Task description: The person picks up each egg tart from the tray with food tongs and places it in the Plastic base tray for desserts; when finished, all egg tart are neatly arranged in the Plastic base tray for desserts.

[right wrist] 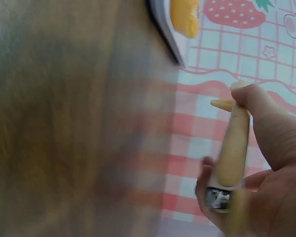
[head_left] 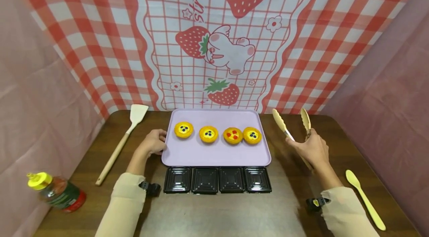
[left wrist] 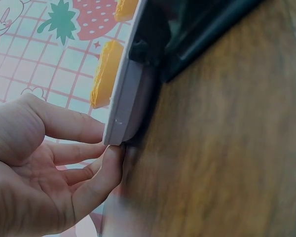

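My left hand (head_left: 155, 142) pinches the left rim of a lilac tray (head_left: 214, 157); in the left wrist view the thumb and fingertips meet the tray's edge (left wrist: 119, 111). Several egg tarts lie in a row on the tray. Most carry blue berry dots, like the leftmost tart (head_left: 183, 130), and one has red pieces (head_left: 232, 135). To the right of the tray, my right hand (head_left: 314, 149) grips a pair of tongs (head_left: 279, 119), whose cream tips are spread apart and point toward the back. The tongs' handle (right wrist: 234, 148) shows in the right wrist view.
Black square plastic cups (head_left: 178, 180) stand in a row along the tray's front edge. A white spatula (head_left: 118, 153) with a wooden handle and a yellow-capped bottle (head_left: 60, 192) lie at left. A pale yellow spoon (head_left: 365, 199) lies at right. A patterned cloth (head_left: 221, 58) hangs behind.
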